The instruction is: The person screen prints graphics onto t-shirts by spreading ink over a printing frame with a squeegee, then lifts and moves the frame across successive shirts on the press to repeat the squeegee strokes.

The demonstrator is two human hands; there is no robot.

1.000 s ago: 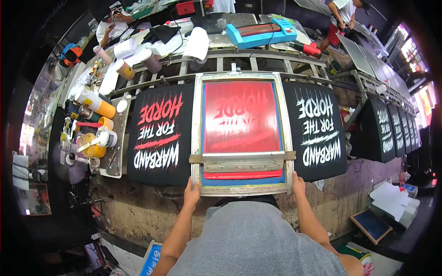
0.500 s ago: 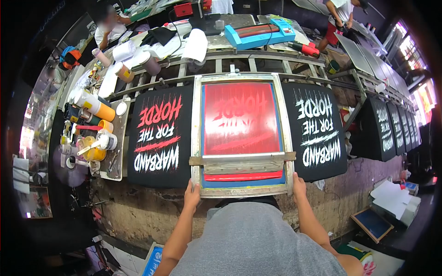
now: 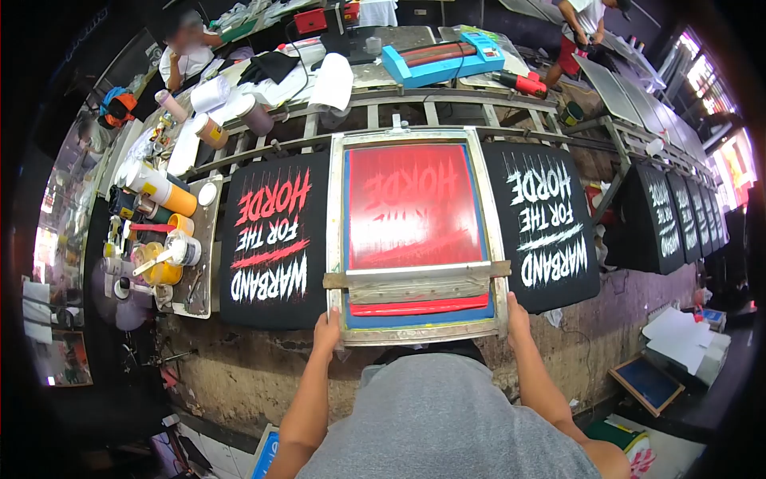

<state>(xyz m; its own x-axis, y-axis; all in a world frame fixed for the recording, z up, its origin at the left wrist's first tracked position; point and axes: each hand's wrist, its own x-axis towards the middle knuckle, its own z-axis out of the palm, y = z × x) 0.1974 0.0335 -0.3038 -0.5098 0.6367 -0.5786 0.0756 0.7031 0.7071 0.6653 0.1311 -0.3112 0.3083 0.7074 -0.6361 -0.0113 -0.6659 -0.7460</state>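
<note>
A screen printing frame (image 3: 337,207) lies in front of me between two black printed shirts. Its mesh is coated in red ink (image 3: 411,231), with reversed lettering showing through. Across the frame's near part rests a squeegee (image 3: 419,283), its wooden ends on the side rails and red ink just below it. My left hand (image 3: 326,331) is closed on the frame's near left corner. On the near right corner, my right hand (image 3: 517,315) grips the same frame. The left shirt (image 3: 271,239) has red and white lettering; the right shirt (image 3: 550,223) has white only.
Ink tubs (image 3: 163,259) and bottles crowd a side board at left. Beyond the metal rail stand a blue machine (image 3: 443,60) and a red heat gun (image 3: 523,84). More printed shirts (image 3: 662,215) hang at right. Two people (image 3: 586,32) are at the back.
The frame and both hands appear slightly further left in the view, and the whole scene has shifted a little. The squeegee still rests across the frame, and both hands keep their grip.
</note>
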